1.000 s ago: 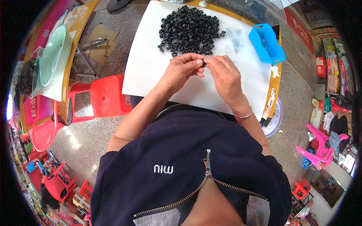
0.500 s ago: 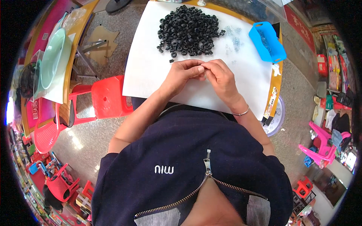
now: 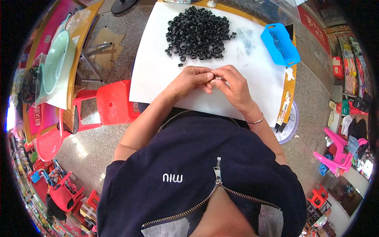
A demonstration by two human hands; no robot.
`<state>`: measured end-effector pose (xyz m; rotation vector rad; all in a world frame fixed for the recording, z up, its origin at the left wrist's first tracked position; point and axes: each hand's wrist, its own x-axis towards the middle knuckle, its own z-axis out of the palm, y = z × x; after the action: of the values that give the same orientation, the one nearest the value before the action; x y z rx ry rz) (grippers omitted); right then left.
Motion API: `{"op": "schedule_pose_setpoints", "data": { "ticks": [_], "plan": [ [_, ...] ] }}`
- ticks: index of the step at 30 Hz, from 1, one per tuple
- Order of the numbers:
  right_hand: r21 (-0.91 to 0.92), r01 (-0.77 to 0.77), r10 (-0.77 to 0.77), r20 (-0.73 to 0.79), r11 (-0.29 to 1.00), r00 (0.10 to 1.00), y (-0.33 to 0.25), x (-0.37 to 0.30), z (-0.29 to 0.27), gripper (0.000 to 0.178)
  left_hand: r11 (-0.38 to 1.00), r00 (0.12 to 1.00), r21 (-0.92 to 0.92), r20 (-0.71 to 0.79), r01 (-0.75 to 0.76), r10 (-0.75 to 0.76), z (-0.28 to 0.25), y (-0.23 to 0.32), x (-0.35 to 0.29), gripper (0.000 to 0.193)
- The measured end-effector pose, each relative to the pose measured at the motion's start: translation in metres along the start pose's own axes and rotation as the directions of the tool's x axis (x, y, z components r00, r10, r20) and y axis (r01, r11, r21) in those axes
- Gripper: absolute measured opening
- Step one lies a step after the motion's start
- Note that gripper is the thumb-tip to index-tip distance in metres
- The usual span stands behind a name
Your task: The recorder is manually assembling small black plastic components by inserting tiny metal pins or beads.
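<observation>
My left hand [image 3: 192,81] and my right hand [image 3: 232,85] meet over the near part of the white table top [image 3: 158,81]. Fingertips of both are pinched together around something too small to make out. Just beyond them lies a heap of small black ring-like plastic parts [image 3: 195,33], with one loose black piece [image 3: 180,65] near my left knuckles. Right of the heap, tiny clear bluish pieces [image 3: 246,41] are scattered on the white surface. A blue plastic basket [image 3: 291,55] at the far right holds more of these tiny pieces.
A red stool [image 3: 114,102] stands left of the table, near a red chair [image 3: 51,138]. Farther left, a pale green basin [image 3: 59,59] rests on another table. A pale round tub [image 3: 290,126] sits beneath the table's right side. A pink stool [image 3: 337,152] is farther right.
My hands have shifted slightly nearer to me, and my right fingers have changed their bend around the pinch. The heap and basket stay in place.
</observation>
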<state>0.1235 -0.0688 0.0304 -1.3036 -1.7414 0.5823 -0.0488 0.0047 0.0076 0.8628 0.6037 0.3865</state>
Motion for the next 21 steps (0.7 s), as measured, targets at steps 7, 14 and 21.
{"op": "schedule_pose_setpoints", "data": {
  "ticks": [7,14,21],
  "plan": [
    [0.589,-0.489,0.531,0.116,0.644,0.839,-0.013,0.004,0.020,0.032,0.996,0.996,-0.081,-0.073,-0.048,0.042,0.031,-0.007,0.000,0.022],
    [0.244,-0.188,0.251,-0.263,0.952,0.932,-0.005,0.009,0.040,0.032,0.992,0.981,0.096,-0.165,-0.086,0.102,0.041,-0.007,-0.002,0.023],
    [0.431,-0.374,0.486,-0.183,0.821,0.855,-0.009,0.005,0.038,0.032,0.998,0.990,0.041,-0.127,-0.050,0.055,0.044,-0.011,-0.004,0.021]
  ]
}}
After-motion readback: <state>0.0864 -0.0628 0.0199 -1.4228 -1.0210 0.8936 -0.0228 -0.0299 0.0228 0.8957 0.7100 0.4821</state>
